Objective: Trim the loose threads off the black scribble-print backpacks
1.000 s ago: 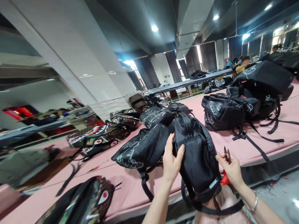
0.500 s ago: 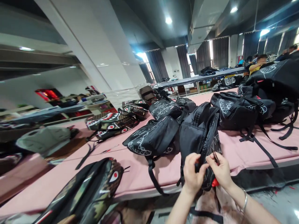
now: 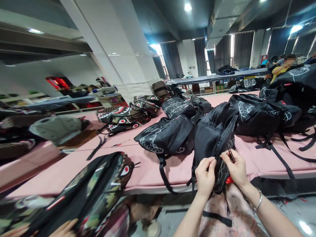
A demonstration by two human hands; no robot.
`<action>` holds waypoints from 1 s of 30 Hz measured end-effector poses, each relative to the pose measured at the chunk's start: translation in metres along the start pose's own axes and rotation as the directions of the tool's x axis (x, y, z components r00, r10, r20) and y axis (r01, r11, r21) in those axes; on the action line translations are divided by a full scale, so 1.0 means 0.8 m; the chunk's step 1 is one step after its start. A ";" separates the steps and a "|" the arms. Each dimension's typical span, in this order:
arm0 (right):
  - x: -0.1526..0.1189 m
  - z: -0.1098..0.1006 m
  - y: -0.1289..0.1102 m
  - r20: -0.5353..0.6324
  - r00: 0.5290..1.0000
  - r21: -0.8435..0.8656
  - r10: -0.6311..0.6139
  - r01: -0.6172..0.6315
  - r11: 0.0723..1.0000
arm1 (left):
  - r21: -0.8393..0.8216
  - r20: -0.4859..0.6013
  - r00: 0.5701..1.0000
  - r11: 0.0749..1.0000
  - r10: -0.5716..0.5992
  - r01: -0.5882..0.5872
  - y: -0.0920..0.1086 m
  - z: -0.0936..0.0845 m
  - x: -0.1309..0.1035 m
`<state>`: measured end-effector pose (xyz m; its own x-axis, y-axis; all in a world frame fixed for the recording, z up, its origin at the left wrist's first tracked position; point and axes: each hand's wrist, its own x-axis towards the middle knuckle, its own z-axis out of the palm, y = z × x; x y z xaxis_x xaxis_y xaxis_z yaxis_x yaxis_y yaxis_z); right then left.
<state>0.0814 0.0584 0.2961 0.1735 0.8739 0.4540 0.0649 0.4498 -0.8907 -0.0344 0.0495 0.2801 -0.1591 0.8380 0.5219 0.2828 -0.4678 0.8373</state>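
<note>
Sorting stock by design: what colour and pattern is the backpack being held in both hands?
Black backpack with white line drawings on its side, seen in the head view.

Left of the grip, a black scribble-print backpack [image 3: 168, 138] lies on the pink table [image 3: 118, 154]. Nearer and further left, a camouflage shark-face backpack [image 3: 98, 191] hangs over the edge. Right of the grip, more black backpacks [image 3: 261, 115] are piled, straps trailing. Beyond them a seated person [image 3: 283, 65] works.

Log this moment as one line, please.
left hand: pinching backpack edge | right hand: on backpack, small snips in grip | backpack: upright at pink table edge
</note>
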 end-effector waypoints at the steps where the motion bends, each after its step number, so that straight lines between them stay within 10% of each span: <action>1: 0.001 0.000 -0.002 0.006 1.000 0.020 0.003 -0.003 1.000 | -0.100 0.006 0.994 0.989 -0.112 0.112 -0.001 0.001 0.002; 6: -0.013 -0.014 0.000 0.173 0.974 -0.046 -0.143 0.153 0.987 | -0.557 0.156 0.860 0.676 -0.486 0.483 -0.007 0.002 0.012; 14: -0.007 -0.056 0.024 0.229 0.931 -0.378 -0.284 0.354 0.856 | -0.698 0.198 0.794 0.487 -0.575 0.526 0.001 -0.002 0.015; 21: 0.010 -0.052 0.031 0.374 0.752 -0.469 -0.542 0.658 0.590 | -0.704 0.184 0.792 0.484 -0.582 0.520 0.000 -0.001 0.013; 30: 0.009 -0.046 0.003 0.459 0.733 -0.584 -0.501 0.674 0.452 | -0.589 0.055 0.866 0.684 -0.497 0.430 -0.001 -0.002 0.007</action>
<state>0.1193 0.0590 0.2963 -0.3563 0.5000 0.7893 0.7201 0.6853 -0.1090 -0.0367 0.0542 0.2823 -0.2260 0.9738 0.0269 -0.4326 -0.1250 0.8929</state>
